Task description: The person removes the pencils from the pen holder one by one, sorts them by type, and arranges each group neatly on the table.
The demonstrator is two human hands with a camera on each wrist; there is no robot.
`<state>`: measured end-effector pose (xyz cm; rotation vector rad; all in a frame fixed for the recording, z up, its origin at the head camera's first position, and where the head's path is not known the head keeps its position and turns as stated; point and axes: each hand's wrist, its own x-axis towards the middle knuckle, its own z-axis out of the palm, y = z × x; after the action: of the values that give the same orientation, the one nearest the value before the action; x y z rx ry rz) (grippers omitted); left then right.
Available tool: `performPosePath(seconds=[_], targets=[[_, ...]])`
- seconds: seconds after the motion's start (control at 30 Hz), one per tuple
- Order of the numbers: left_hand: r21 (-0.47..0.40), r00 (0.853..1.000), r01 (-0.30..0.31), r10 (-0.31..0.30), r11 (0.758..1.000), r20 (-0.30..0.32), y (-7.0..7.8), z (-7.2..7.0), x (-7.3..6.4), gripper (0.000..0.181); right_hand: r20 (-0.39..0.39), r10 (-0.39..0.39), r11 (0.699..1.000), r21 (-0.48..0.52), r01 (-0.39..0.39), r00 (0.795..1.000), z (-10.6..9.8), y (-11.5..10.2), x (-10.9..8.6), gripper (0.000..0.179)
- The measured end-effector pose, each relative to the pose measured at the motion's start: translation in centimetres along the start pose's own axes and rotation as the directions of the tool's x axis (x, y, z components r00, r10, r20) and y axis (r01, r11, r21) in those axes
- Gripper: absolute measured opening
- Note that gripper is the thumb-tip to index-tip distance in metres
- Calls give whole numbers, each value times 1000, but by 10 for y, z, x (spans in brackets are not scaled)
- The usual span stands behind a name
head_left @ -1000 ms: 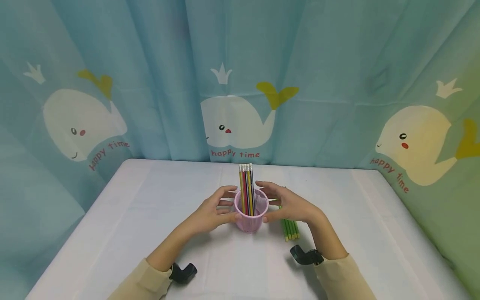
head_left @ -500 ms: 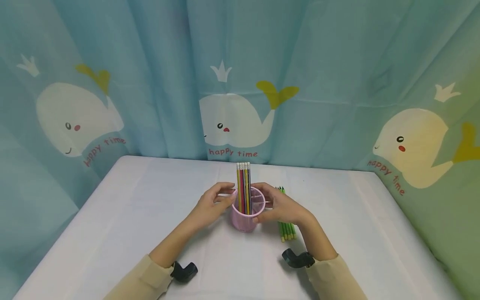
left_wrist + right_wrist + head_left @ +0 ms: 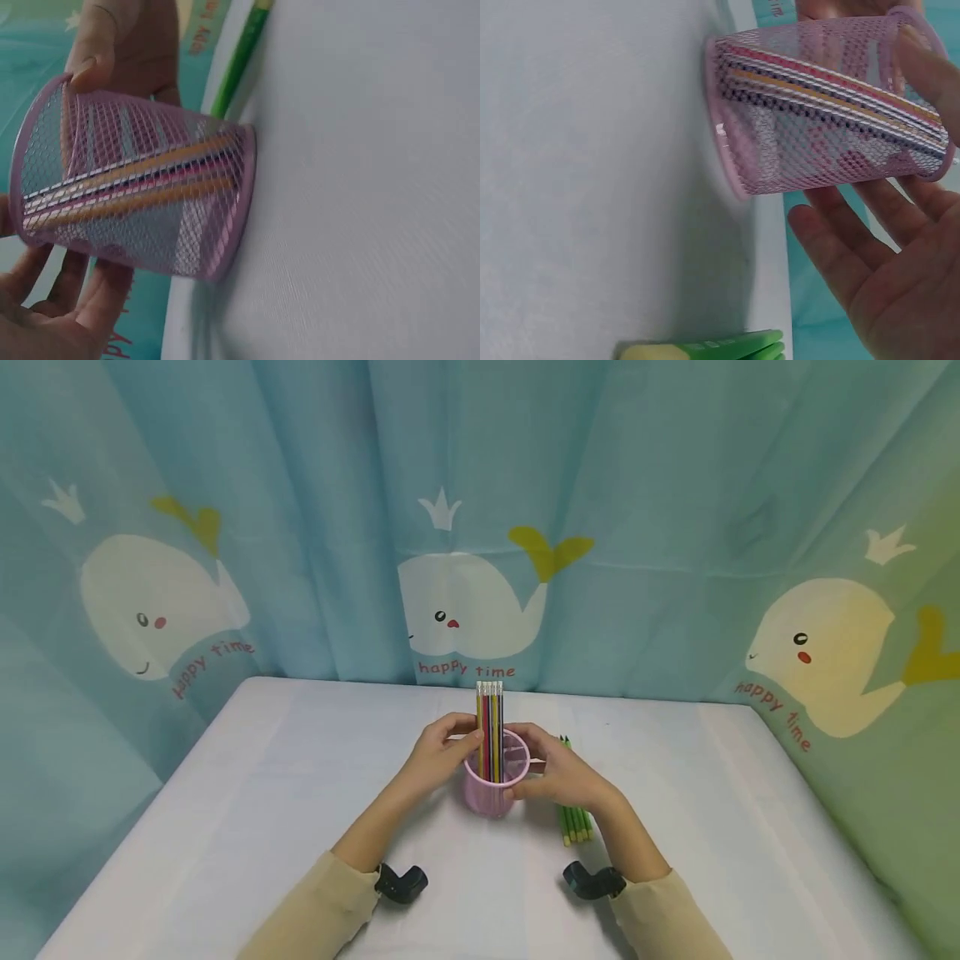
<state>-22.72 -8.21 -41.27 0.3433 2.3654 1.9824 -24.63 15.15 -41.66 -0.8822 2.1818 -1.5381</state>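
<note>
A pink mesh pencil cup (image 3: 483, 802) stands upright at the middle of the white table. Several striped pencils (image 3: 491, 718) lean inside it, their metal-capped ends above the rim. My left hand (image 3: 435, 752) is at the cup's left: its thumb meets the pencils just over the rim, and its fingers bend along the outer mesh (image 3: 150, 247). From the other side my right hand (image 3: 564, 777) grips the cup, thumb on the near rim (image 3: 934, 171) and fingers round the far side. Right of the cup, partly behind the right hand, lie several green pencils (image 3: 573, 827).
A white table (image 3: 337, 718) extends around the cup. Behind it hangs a blue-green curtain (image 3: 675, 485) printed with white whales. A black wrist mount (image 3: 402, 885) sits on the left sleeve, another black mount (image 3: 594, 881) on the right.
Both hands have closed in on the cup, from hovering at its sides to touching it. The left thumb has moved up from the rim to the pencils.
</note>
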Motion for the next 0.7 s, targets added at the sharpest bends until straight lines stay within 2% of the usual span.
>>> performPosePath(seconds=[0.17, 0.4, 0.7], targets=[[-38, 998, 20, -22, 999, -60, -1, 9, 7, 27, 35, -5, 999, 51, 3, 999, -1, 3, -1, 80], [65, 996, -31, 36, 997, -85, -6, 12, 6, 20, 28, 14, 999, 41, -15, 1000, 2, 7, 0, 75], [118, 985, -67, 84, 991, -150, 1, 5, 1, 14, 13, 5, 1000, 19, -5, 1000, 2, 9, 0, 76]])
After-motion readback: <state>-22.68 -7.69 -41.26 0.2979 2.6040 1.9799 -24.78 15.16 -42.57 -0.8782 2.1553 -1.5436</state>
